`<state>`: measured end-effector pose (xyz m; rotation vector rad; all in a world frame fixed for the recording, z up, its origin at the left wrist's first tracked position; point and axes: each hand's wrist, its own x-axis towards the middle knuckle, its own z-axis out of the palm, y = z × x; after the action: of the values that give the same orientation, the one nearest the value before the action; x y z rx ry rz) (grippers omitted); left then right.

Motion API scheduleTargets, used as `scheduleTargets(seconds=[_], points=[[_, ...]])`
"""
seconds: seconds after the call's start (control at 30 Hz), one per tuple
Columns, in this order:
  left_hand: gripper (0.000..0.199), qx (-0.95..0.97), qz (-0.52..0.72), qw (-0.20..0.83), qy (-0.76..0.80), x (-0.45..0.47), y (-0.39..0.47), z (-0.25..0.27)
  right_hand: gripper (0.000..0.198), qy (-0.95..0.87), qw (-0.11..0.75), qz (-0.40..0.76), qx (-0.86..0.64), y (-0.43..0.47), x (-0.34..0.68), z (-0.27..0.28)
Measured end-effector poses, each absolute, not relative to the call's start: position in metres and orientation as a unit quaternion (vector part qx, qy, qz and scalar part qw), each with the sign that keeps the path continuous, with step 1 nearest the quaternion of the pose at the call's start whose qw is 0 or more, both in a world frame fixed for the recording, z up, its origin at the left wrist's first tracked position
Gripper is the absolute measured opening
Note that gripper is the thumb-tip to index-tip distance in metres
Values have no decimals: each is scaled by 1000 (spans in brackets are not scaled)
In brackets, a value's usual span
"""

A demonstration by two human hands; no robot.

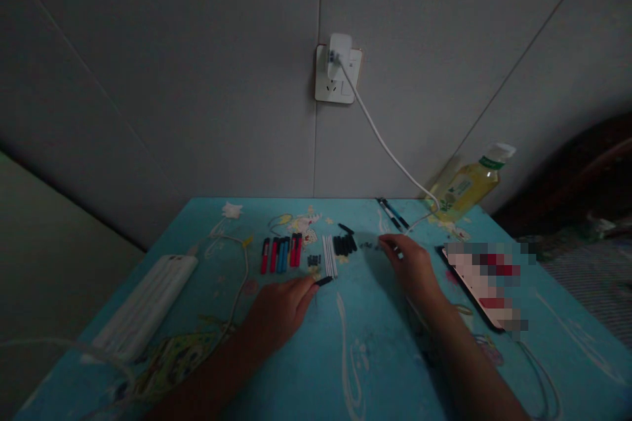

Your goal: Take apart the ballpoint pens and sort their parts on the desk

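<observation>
"Grey wall, blue table: which step?"

"Handling small parts, apparently. Left hand pinches a black piece by white rods; near dark bits, right hand curls, grip impossible to tell."

"Next?"

"Likely calls for precision."

one view is looking forward and down from the wearer's head, close in, the wall filling the upper frame, the counter and hands the lower.
</observation>
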<state>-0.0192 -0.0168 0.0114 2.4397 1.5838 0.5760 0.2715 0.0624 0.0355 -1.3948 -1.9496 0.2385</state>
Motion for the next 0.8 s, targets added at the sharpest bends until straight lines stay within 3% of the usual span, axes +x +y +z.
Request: scheduleTargets(seconds=[0.2, 0.5, 0.8], points=[[30, 821, 188, 86, 532, -18, -18, 15, 27, -769, 311, 38, -557, 72, 296, 37], [29, 821, 191, 84, 531, -18, -18, 16, 31, -739, 175, 9, -650, 72, 304, 27], [29, 820, 187, 84, 535, -18, -18, 15, 34, -751, 122, 8, -649, 68, 299, 31]])
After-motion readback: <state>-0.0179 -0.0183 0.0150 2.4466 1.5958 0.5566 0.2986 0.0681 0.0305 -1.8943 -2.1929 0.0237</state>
